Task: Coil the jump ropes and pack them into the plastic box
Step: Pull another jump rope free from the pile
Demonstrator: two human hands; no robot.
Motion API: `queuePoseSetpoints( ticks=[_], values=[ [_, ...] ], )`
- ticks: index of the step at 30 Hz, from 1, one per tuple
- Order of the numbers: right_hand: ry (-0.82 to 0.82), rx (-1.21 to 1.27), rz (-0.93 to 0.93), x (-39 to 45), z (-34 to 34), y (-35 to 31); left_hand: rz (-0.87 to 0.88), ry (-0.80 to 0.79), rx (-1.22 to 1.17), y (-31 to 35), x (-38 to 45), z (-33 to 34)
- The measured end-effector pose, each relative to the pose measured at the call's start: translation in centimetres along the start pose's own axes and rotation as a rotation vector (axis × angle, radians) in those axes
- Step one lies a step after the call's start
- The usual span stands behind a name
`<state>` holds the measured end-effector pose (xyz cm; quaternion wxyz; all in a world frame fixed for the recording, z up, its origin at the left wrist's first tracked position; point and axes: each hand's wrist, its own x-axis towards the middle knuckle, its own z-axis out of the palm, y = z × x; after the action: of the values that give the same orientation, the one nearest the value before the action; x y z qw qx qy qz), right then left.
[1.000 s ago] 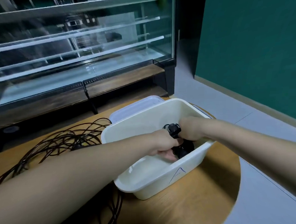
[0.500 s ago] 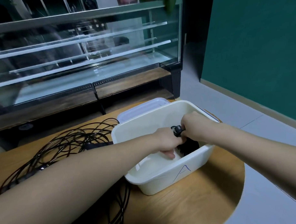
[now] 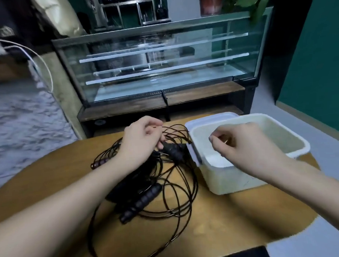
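L hand (image 3: 141, 138) over tangled black jump ropes (image 3: 166, 182) on round wooden table (image 3: 235, 218), fingers curled round thin cord loops (image 3: 173, 131) at far side of pile, gripping them just off tabletop. Ribbed black handle (image 3: 141, 202) lying well below L fingertips, nearer camera, w/ 2nd handle (image 3: 99, 163) poking out beside L wrist; another dark handle section (image 3: 174, 150) just under L fingers. R hand (image 3: 244, 145) above near-left part of white plastic box (image 3: 292, 141), fingers bent inward, thumb & forefinger close together; can't tell whether anything pinched between them. Box just right of rope pile, touching cord at its left wall, interior mostly pale & blurred. Translucent lid (image 3: 208, 119) tucked behind box's far-left corner, beyond R fingertips. Glass display case (image 3: 162, 67) w/ wooden base past table, green wall (image 3: 316, 56) to right.
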<state>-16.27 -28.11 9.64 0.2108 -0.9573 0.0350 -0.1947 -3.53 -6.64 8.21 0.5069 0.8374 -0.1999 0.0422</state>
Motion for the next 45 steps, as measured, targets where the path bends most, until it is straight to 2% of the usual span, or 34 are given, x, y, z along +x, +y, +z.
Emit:
queuePoseSetpoints(
  ticks=[2,6,12,16,21,27,32,35,38,40,45],
  values=[
    [-0.053,0.000,-0.047,-1.2,1.7,-3.1,-0.074,0.039,0.005,-2.4,-2.3,-3.0],
    [-0.230,-0.015,-0.087,-2.5,6.7,-7.4,-0.158,0.061,0.171,-7.3,-6.3,-6.8],
    [-0.417,-0.077,-0.060,-1.9,15.0,-9.4,-0.223,-0.064,0.315,-12.5,-9.9,-7.4],
    [-0.383,-0.157,-0.099,-0.6,18.2,-10.2,-0.158,-0.071,0.456,-15.0,-9.8,-6.4],
    [-0.438,-0.275,-0.160,1.2,20.7,-11.2,-0.197,-0.019,0.397,-15.8,-8.0,-6.1],
    [-0.456,-0.396,-0.222,2.3,20.5,-11.0,-0.249,-0.047,0.442,-16.3,-6.6,-6.6],
    [-0.317,-0.447,-0.222,2.9,18.1,-9.5,-0.336,-0.100,0.484,-17.3,-7.0,-7.5],
    [-0.220,-0.332,-0.168,3.1,16.4,-8.7,-0.313,-0.087,0.473,-17.4,-7.5,-7.9],
    [-0.073,0.058,-0.161,2.9,14.7,-8.9,-0.253,-0.009,0.417,-16.4,-7.8,-8.2],
    [0.032,0.292,-0.180,2.8,13.3,-9.7,-0.184,0.055,0.320,-15.2,-7.8,-8.5],
    [0.149,0.570,-0.222,1.7,9.5,-12.8,0.028,0.145,0.168,-10.1,-7.7,-8.9]
  ],
)
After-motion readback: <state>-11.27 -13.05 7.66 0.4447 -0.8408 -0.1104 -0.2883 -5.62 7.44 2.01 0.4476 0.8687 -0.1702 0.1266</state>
